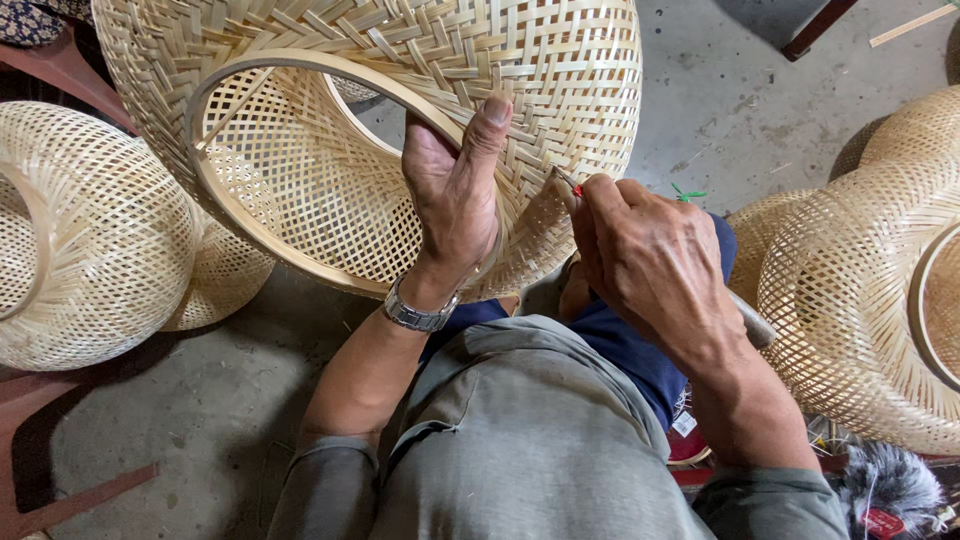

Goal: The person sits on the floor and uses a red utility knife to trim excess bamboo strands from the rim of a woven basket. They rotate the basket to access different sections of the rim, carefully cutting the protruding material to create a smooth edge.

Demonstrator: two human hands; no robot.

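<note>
- While gripping the rim, left hand (455, 195) is clamped on the woven basket (400, 130);
- right hand (650, 265) is closed around a small tool (563, 183), tip touching the weave.

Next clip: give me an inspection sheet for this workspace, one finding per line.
Surface: bare grey concrete floor.
Job's things: woven bamboo basket, tilted, its opening toward the camera; small tool against the rim.
Clutter: finished woven basket at left, woven baskets at right.
Hands: left hand grips the basket rim; right hand holds the tool.
Cables: nothing seen.
Surroundings: red furniture legs lower left.
</note>
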